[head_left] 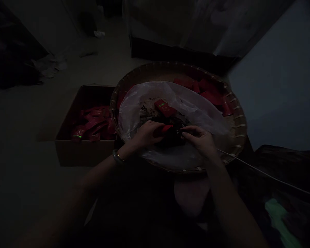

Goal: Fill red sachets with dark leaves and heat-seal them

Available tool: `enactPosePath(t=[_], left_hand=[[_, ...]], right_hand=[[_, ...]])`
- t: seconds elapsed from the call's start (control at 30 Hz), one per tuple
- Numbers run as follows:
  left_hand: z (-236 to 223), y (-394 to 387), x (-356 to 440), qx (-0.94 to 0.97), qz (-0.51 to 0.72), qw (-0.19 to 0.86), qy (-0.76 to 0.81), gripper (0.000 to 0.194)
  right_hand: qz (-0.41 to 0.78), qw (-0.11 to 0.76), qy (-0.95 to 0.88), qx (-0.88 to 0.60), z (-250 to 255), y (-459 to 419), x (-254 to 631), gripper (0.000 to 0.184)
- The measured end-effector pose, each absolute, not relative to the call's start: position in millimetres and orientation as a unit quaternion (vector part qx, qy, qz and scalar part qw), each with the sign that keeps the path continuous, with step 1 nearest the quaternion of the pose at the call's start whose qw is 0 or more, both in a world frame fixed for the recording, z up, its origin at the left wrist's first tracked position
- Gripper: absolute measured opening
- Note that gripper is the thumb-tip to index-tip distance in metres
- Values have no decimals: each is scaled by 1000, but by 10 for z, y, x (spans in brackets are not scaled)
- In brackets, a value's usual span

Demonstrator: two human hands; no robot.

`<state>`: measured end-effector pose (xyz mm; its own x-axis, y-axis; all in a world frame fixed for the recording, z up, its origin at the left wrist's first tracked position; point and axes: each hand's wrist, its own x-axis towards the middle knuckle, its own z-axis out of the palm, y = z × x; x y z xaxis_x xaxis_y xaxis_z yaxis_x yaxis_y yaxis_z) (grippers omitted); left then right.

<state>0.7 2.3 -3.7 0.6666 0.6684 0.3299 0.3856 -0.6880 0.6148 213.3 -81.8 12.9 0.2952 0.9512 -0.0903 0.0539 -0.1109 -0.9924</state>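
Observation:
The picture is very dark. My left hand (149,133) is closed around a small red packet (167,128) over a heap of dark, leaf-like pieces (179,121). Close to the packet's right end, my right hand (198,137) has thumb and forefinger pinched together; what lies between them is too dark to make out. The heap rests on a clear plastic bag (196,115) spread in a round woven bamboo tray (239,120). Just beyond my left hand, another red packet (165,107) with a green mark lies on the heap.
More red packets (212,93) lie along the tray's far right side. Left of the tray, a cardboard box (86,151) holds several red packets (94,120). A thin pale cord (263,171) runs from the tray's right toward the frame edge. A pale wall (281,86) stands at right.

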Motion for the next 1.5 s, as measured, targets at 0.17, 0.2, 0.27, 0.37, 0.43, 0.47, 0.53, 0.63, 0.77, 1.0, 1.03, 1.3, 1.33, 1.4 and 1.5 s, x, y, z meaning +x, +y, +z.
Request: enactPosePath(t=[0.17, 0.2, 0.27, 0.37, 0.43, 0.47, 0.53, 0.63, 0.77, 1.0, 1.03, 1.3, 1.33, 1.4, 1.5], left_hand=[[-36, 16, 13, 877, 269, 255, 304, 42], [-39, 14, 11, 877, 271, 255, 304, 42], [-47, 12, 5, 874, 277, 255, 307, 42], [-57, 20, -2, 872, 278, 257, 310, 43], [-60, 26, -2, 873, 275, 259, 309, 44], [-61, 29, -1, 873, 273, 260, 309, 45], [-64, 29, 0, 874, 270, 261, 309, 46], [-79, 22, -2, 872, 272, 261, 311, 47], [-104, 20, -7, 867, 282, 263, 317, 47], [-91, 37, -13, 860, 288, 262, 329, 48], [-89, 38, -15, 859, 290, 263, 329, 48], [-88, 39, -26, 864, 293, 267, 311, 49], [-93, 45, -26, 863, 294, 267, 312, 48], [-108, 60, -28, 854, 309, 268, 321, 47], [-125, 73, -33, 829, 350, 273, 341, 47]], right_hand=[[344, 508, -483, -625, 300, -773, 1990, 28], [327, 498, -501, -628, 335, -761, 1957, 27], [304, 482, -526, -632, 393, -745, 1902, 26], [310, 476, -530, -629, 435, -755, 1855, 27], [345, 490, -511, -616, 437, -776, 1840, 30], [367, 502, -496, -606, 435, -787, 1834, 32], [410, 525, -465, -583, 427, -803, 1825, 35], [452, 548, -432, -556, 424, -814, 1833, 35], [458, 573, -408, -544, 421, -838, 1897, 33], [483, 560, -363, -566, 305, -925, 1956, 30], [486, 558, -363, -566, 294, -930, 1948, 30], [435, 565, -413, -567, 379, -906, 1873, 26], [414, 556, -435, -574, 388, -895, 1880, 27], [360, 510, -497, -603, 385, -868, 1906, 29], [259, 408, -588, -649, 324, -832, 1937, 28]])
